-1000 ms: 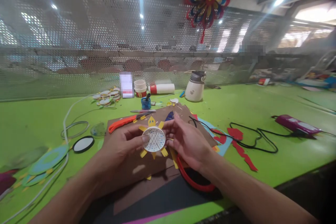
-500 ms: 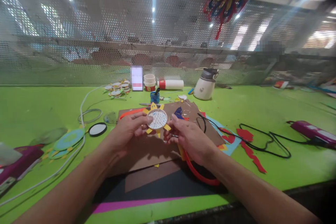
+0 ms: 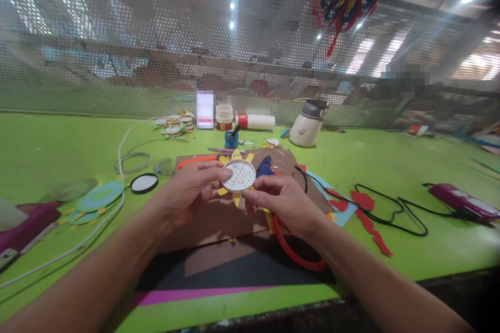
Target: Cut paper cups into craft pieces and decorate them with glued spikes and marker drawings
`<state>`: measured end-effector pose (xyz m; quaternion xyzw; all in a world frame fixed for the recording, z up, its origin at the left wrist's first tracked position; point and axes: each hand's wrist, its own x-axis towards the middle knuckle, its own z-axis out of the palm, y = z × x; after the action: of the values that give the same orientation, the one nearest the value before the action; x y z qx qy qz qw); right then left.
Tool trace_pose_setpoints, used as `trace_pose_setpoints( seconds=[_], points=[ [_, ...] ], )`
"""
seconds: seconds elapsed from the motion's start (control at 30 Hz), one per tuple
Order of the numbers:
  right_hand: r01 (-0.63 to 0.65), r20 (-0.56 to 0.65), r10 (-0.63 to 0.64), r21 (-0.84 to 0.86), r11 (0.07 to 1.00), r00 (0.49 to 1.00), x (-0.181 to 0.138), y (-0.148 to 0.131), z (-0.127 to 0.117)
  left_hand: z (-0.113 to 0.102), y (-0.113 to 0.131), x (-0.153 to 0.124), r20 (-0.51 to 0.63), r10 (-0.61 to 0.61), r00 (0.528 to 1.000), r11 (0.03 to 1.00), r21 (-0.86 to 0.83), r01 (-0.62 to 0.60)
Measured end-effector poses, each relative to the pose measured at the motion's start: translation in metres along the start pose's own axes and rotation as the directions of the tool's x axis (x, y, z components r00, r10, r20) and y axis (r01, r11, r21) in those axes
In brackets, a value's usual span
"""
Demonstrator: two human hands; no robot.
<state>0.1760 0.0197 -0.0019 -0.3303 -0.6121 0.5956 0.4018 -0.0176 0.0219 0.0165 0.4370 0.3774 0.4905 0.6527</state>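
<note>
A paper turtle [image 3: 239, 176] with a round white, dotted and line-patterned shell and yellow head, legs and tail is held up above the brown cardboard [image 3: 219, 229]. My left hand [image 3: 189, 187] grips its left edge, thumb on top of the shell. On the lower right side, my right hand [image 3: 279, 199] pinches the rim near a yellow leg, which its fingers hide. Just behind my right hand lies a dark blue piece [image 3: 266, 165]. Orange-red scissors handles [image 3: 292, 255] show partly under my right wrist.
A blue pot [image 3: 231, 139], a phone [image 3: 205, 109], paper cups [image 3: 224, 117] and a white jug [image 3: 308, 124] stand at the back. Several finished turtles [image 3: 174, 124] lie back left. Cables [image 3: 406, 203] and purple power strips [image 3: 464, 202] flank the cardboard.
My right hand has closed in on the turtle's lower right edge; its fingers are now pinched there. My left hand still holds the left edge. The view has shifted slightly.
</note>
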Motion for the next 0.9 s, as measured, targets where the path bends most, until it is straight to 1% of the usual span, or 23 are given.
trace_pose_setpoints(
  seconds=[0.07, 0.2, 0.27, 0.37, 0.43, 0.53, 0.63, 0.77, 0.9],
  points=[
    [0.008, 0.006, -0.008, -0.022, 1.000, 1.000, 0.000, -0.001, -0.001, 0.000, 0.001, -0.001, 0.015, -0.008, 1.000, 1.000, 0.017, 0.007],
    [0.022, 0.007, -0.022, -0.040, 0.999, 1.000, -0.001, -0.003, -0.002, 0.002, 0.003, -0.003, 0.079, -0.033, 0.996, 0.999, 0.008, 0.033],
    [0.023, 0.009, -0.022, -0.039, 0.999, 1.000, -0.002, -0.004, -0.002, 0.003, 0.003, -0.003, 0.076, -0.041, 0.996, 0.999, 0.000, 0.041],
    [0.000, 0.025, 0.001, -0.039, 0.999, 1.000, -0.001, -0.005, -0.002, 0.004, 0.003, -0.002, 0.035, -0.021, 0.999, 1.000, -0.011, 0.022],
    [-0.022, 0.022, 0.023, -0.034, 0.999, 1.000, 0.001, -0.006, -0.004, 0.004, 0.003, -0.001, -0.024, 0.016, 1.000, 1.000, -0.016, -0.016],
    [-0.048, -0.030, 0.047, -0.025, 0.999, 0.998, 0.003, -0.004, -0.006, 0.003, 0.003, 0.002, -0.127, 0.093, 0.987, 0.995, -0.012, -0.096],
    [-0.086, -0.066, 0.085, -0.017, 0.996, 0.994, 0.005, 0.003, -0.005, 0.004, 0.005, 0.003, -0.201, 0.156, 0.967, 0.987, -0.017, -0.162],
    [-0.128, -0.066, 0.129, 0.032, 0.991, 0.989, 0.006, 0.011, 0.005, 0.008, 0.004, 0.001, -0.223, 0.135, 0.965, 0.990, -0.001, -0.139],
    [-0.093, -0.118, 0.106, 0.113, 0.989, 0.987, 0.005, 0.014, 0.014, 0.009, -0.004, 0.001, -0.193, 0.101, 0.976, 0.994, -0.027, -0.109]
  ],
)
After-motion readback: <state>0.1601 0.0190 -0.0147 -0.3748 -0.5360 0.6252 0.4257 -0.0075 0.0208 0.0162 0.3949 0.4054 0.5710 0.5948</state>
